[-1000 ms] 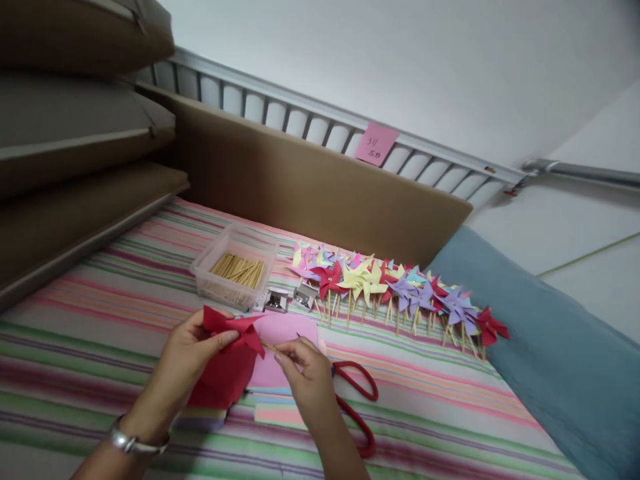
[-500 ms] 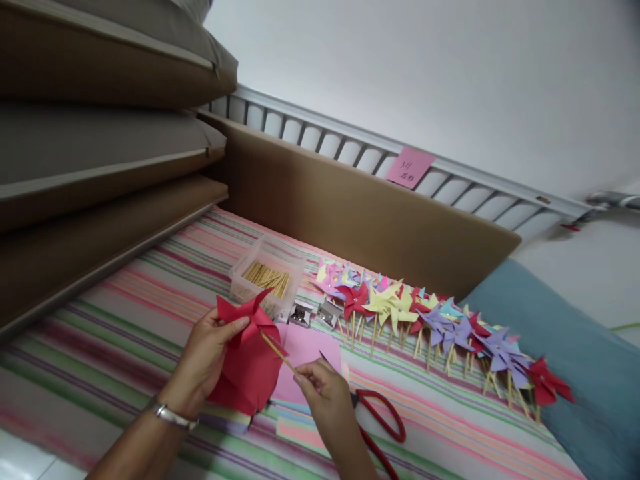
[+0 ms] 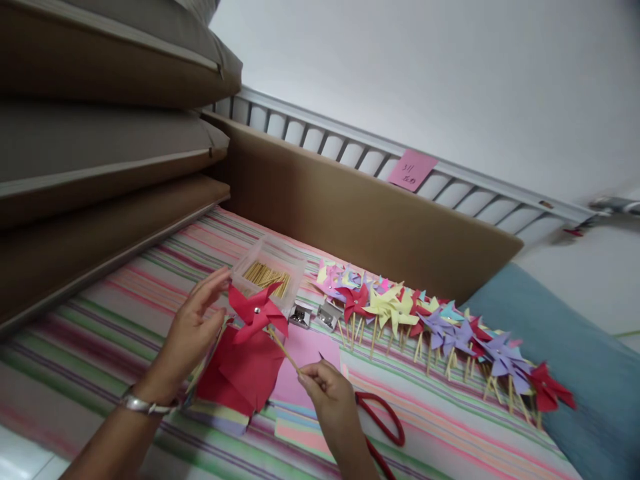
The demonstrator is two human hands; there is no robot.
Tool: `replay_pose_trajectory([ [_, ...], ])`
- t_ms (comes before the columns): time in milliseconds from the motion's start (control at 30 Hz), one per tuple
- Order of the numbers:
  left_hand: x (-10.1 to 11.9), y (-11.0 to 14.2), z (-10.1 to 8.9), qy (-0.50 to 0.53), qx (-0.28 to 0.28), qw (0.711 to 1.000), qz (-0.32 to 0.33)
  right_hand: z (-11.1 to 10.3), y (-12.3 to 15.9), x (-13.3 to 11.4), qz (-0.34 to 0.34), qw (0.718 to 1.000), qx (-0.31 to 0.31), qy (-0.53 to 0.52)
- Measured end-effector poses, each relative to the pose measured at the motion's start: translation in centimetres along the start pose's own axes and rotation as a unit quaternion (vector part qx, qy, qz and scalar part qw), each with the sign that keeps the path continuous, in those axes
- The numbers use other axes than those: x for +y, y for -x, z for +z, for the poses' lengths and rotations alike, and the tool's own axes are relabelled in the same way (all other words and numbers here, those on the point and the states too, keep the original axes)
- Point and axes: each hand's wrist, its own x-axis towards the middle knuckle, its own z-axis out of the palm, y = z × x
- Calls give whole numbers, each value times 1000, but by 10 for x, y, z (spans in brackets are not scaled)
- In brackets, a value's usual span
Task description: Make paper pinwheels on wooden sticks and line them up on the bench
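A red paper pinwheel (image 3: 257, 311) on a wooden stick (image 3: 283, 349) is held up over the striped cloth. My right hand (image 3: 327, 397) pinches the lower end of the stick. Just left of the pinwheel, my left hand (image 3: 193, 328) has its fingers spread and holds nothing; a metal bracelet sits on its wrist. Under the pinwheel lie red paper squares (image 3: 243, 377) on a stack of coloured paper (image 3: 300, 427).
A clear plastic box of wooden sticks (image 3: 267, 273) stands behind the pinwheel, with two small metal boxes (image 3: 315, 313) beside it. A row of several finished pinwheels (image 3: 430, 320) runs right. Red-handled scissors (image 3: 383, 427) lie by my right hand. Brown cushions (image 3: 100, 133) are stacked left; cardboard (image 3: 370, 220) stands behind.
My left hand has let go of the red pinwheel and opened. The right hand now holds the pinwheel alone by its stick, turned face-up.
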Motion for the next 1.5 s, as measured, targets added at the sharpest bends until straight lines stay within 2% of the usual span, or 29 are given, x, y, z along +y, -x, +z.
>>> replay_pose_trajectory([
  [67,-3,-2,-6,-103,-21,991,81,1,0,-2,-1,1000,-1,-2],
  [133,-5,-3,-9,-150,-36,981,119,1,0,-3,-4,1000,-2,-4],
  [433,-18,-5,-15,-210,-22,960,186,3,0,0,8,1000,-11,-27],
  [667,-23,1,-7,-233,-46,945,226,8,-2,5,66,988,1,-142],
  [800,-21,13,10,-209,-79,955,197,11,-4,7,96,975,-1,-201],
  [967,-7,27,29,-158,-120,975,103,7,-9,10,123,969,-10,-212],
  [1000,-6,27,29,-142,-104,981,76,6,-10,11,122,970,-6,-210],
  [1067,-6,23,26,-94,-26,995,19,4,-11,12,115,972,8,-204],
  [1133,-10,16,22,-30,64,997,-39,4,-10,12,107,975,24,-195],
  [1167,-13,13,19,0,83,994,-67,4,-10,12,103,976,30,-189],
  [1267,-18,5,15,39,42,989,-136,5,-7,11,93,982,24,-164],
  [1333,-18,3,15,30,13,990,-135,7,-6,8,83,986,11,-147],
  [1500,-12,4,16,22,4,995,-100,9,-4,-1,63,990,6,-128],
])
